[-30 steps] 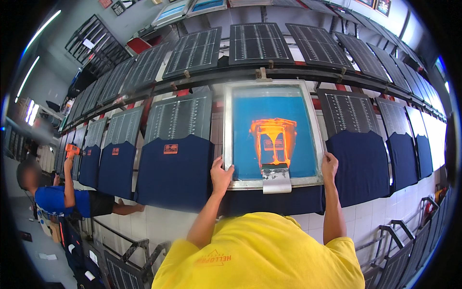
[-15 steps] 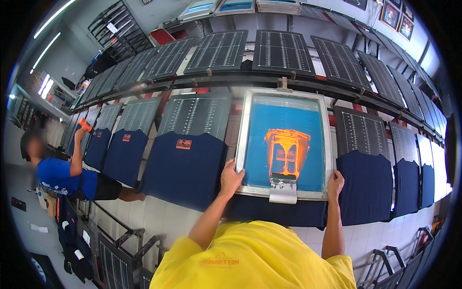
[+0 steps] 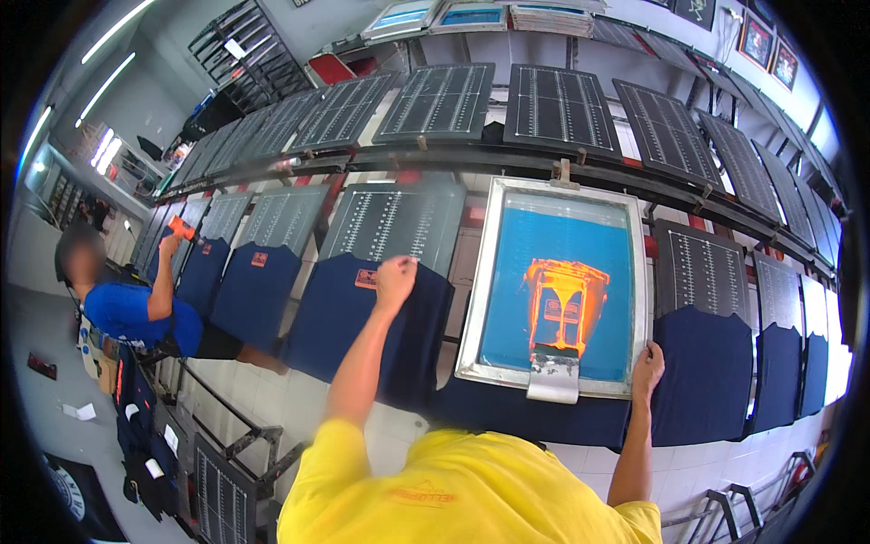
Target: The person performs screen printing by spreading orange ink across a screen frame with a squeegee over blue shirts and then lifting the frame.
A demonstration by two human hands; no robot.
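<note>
Screen (image 3: 557,243) right of left grip (image 3: 395,282); touching right grip (image 3: 647,372).

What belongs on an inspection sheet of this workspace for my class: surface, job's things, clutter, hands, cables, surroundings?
Surface: dark ruled boards in rows, several draped with navy garments.
Job's things: pale-framed blue screen, bearing orange ink and a squeegee.
Clutter: white scrap, lower left.
Hands: left hand over a garment left of the screen; right hand at the screen's lower right edge, grip unclear.
Cables: nothing seen clearly.
Surroundings: co-worker in blue holding orange tool, left; stacked frames, top.
</note>
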